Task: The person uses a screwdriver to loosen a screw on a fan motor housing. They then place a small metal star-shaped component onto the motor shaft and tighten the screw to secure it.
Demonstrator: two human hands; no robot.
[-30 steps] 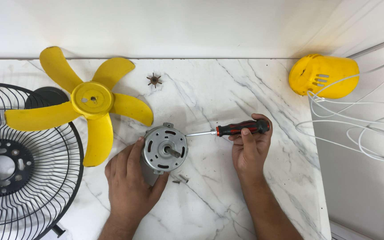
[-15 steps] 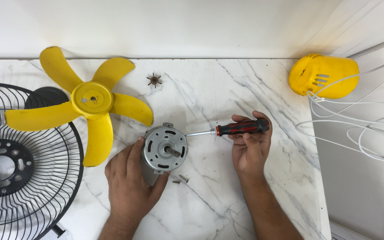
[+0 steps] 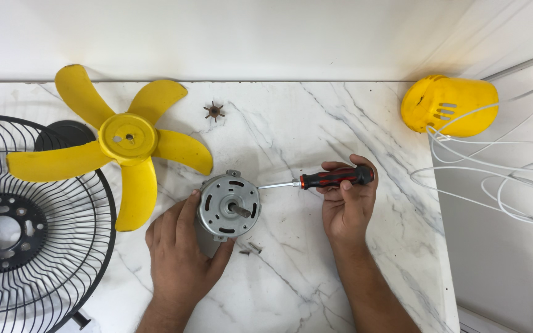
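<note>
A round grey fan motor [image 3: 227, 205] with its shaft pointing up stands on the marble counter. My left hand [image 3: 177, 256] grips it from below and from the left side. My right hand [image 3: 345, 203] is closed on the red and black handle of a screwdriver [image 3: 334, 177]. The screwdriver lies level, and its metal tip touches the motor's right edge. Two small screws [image 3: 249, 249] lie on the counter just below the motor.
A yellow fan blade [image 3: 121, 145] lies at the upper left, overlapping a black wire fan grille [image 3: 29, 228]. A small dark star-shaped nut [image 3: 214, 111] sits near the back wall. A yellow motor cover [image 3: 448, 106] and white cables [image 3: 495, 179] lie at the right.
My right thumb has shifted a little on the screwdriver handle. The motor and my left hand have stayed in place.
</note>
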